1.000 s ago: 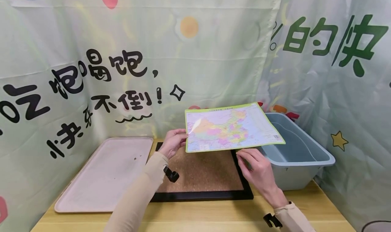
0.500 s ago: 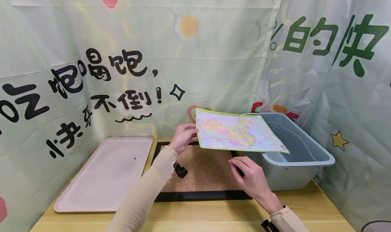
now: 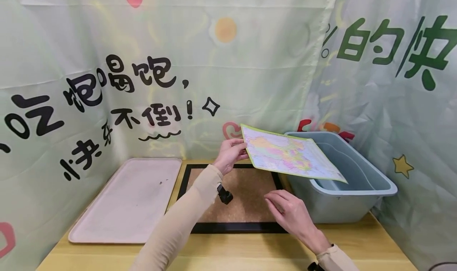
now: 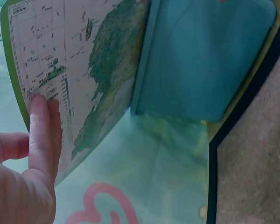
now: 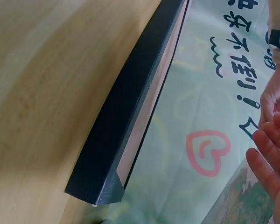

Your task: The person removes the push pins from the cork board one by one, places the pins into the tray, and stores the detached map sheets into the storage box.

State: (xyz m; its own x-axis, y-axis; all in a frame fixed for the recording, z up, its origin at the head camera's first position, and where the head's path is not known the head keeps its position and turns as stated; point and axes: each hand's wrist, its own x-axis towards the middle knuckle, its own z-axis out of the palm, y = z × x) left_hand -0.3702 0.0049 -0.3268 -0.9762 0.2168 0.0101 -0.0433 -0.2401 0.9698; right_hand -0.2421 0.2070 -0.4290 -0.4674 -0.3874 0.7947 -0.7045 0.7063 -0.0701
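My left hand (image 3: pixel 230 156) pinches a thin, glossy map sheet (image 3: pixel 292 154) by its left edge, thumb on one face and fingers on the other. The sheet has a green border and a coloured map of China, and slopes down to the right over the near left part of a blue-grey plastic tub (image 3: pixel 353 192). A terrain map on its other face (image 4: pixel 112 51) shows in the left wrist view. Below the sheet, my right hand (image 3: pixel 290 213) hangs over the right side of a black-framed cork board (image 3: pixel 242 207), fingers loosely bent with nothing in them.
A pale pink tray (image 3: pixel 125 203) lies on the wooden table (image 3: pixel 214 255) left of the board. The tub stands at the board's right. Printed cloth curtains (image 3: pixel 250 45) close off the back and sides.
The left hand has carried the map right, farther over the tub, and its right end dips lower. My right hand has moved down and slightly left, away from the sheet. The head view has turned slightly.
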